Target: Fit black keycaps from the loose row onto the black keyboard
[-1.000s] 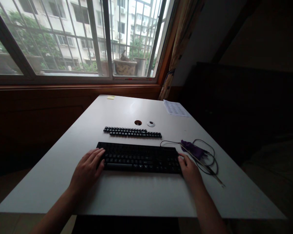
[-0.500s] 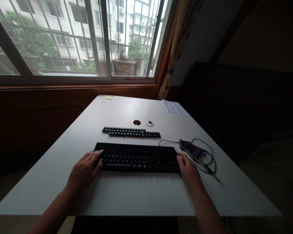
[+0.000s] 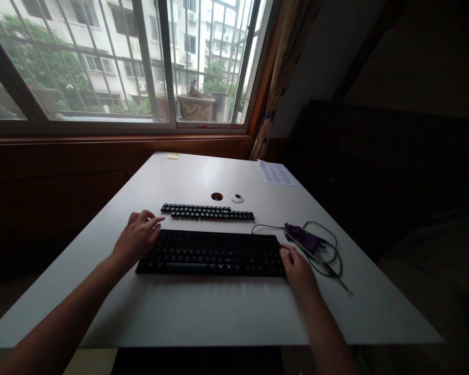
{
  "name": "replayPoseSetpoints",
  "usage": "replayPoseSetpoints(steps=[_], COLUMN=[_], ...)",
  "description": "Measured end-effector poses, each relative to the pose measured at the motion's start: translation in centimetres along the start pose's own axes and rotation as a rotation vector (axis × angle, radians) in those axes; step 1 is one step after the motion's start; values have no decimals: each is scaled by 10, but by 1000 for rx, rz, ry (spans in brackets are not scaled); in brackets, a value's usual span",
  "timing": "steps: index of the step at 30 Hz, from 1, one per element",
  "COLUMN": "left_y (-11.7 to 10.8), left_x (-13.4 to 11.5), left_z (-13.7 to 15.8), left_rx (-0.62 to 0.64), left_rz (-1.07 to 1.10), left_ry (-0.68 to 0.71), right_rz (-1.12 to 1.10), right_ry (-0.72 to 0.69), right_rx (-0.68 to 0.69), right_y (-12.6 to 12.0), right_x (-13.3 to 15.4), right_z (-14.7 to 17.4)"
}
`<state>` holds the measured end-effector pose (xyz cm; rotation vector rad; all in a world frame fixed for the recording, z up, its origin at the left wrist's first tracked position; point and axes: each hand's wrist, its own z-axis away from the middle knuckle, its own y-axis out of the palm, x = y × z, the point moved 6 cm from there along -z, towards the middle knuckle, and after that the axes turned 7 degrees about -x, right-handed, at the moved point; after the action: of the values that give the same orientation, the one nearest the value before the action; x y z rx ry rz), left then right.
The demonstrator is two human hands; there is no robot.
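A black keyboard (image 3: 219,253) lies flat on the white table; its upper rows look dark, as if without keycaps, though the dim light hides detail. My right hand (image 3: 299,268) holds the keyboard's right edge, with the fingers along its side. Above the keyboard's upper left corner is my left hand (image 3: 139,235), its index finger pointing toward the loose keycaps and nothing visible in its grasp. Those black keycaps (image 3: 207,211) stand in rows just behind the keyboard.
Right of the keyboard lie a purple cloth (image 3: 303,237), a looped black cable (image 3: 339,255) and a thin stick-like tool (image 3: 338,280). Farther back are a cable hole (image 3: 217,197), its white cover (image 3: 237,198), a printed sheet (image 3: 276,173) and a yellow note (image 3: 172,156).
My left hand has left the keyboard's left edge and moved up and away, toward the loose keycaps. My right hand stays at the right edge.
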<state>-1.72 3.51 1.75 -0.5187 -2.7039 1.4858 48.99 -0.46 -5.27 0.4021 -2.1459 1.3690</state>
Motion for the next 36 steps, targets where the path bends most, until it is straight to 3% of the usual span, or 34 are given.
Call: replayPoseSetpoints(steps=[7,16,29,36], left_y=[36,52,31,34], left_x=[3,5,12,23], left_z=[-31,-33,-14,-24], left_rx=[113,179,130,80], left_rz=[-97,-158,-23,-10], left_ry=[20,-4,23,20], right_rz=[-3,0,-9,-1], right_ry=[2,-2,1,2], right_rx=[-9,-8,-25,-19], right_y=[-1,-1,-1,-2], right_x=[1,0,1,0], right_z=[0,1,2,1])
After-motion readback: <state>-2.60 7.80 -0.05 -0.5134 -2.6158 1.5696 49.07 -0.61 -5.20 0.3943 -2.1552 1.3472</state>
